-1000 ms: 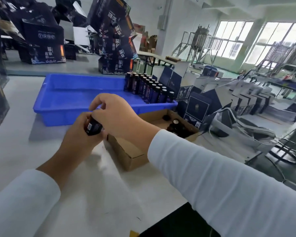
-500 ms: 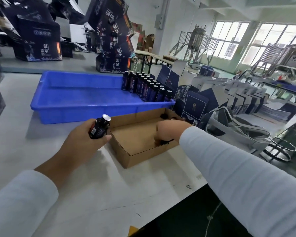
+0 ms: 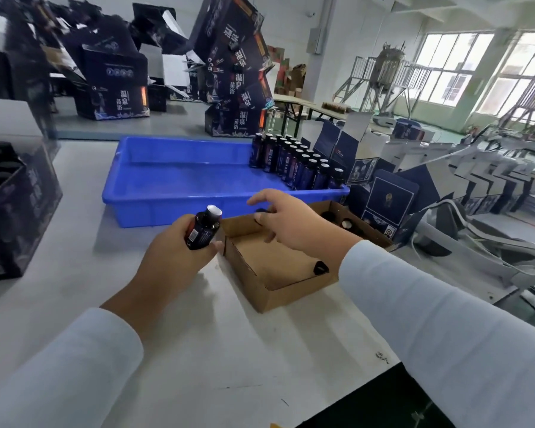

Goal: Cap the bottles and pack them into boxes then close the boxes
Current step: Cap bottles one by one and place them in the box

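My left hand (image 3: pixel 173 251) grips a small dark bottle (image 3: pixel 203 231) with a silver sealed mouth and no cap, tilted just left of the shallow cardboard tray (image 3: pixel 269 261). My right hand (image 3: pixel 291 223) hovers over that tray's far left corner and pinches a small black cap (image 3: pixel 259 214) between thumb and fingers, a short way right of the bottle's mouth. Another black cap (image 3: pixel 321 267) lies on the tray's floor. Several capped dark bottles (image 3: pixel 294 162) stand in rows at the right end of the blue plastic tray (image 3: pixel 179 180).
Flat and half-folded navy product boxes (image 3: pixel 389 199) lean right of the trays. A dark printed carton (image 3: pixel 16 205) stands at the table's left edge. More bottles (image 3: pixel 346 223) sit at the cardboard tray's far end. The table's front edge runs at the lower right.
My right hand went from the bottle down into the cardboard tray, then rose with a cap and moved left toward the bottle. My left hand kept the bottle almost still.
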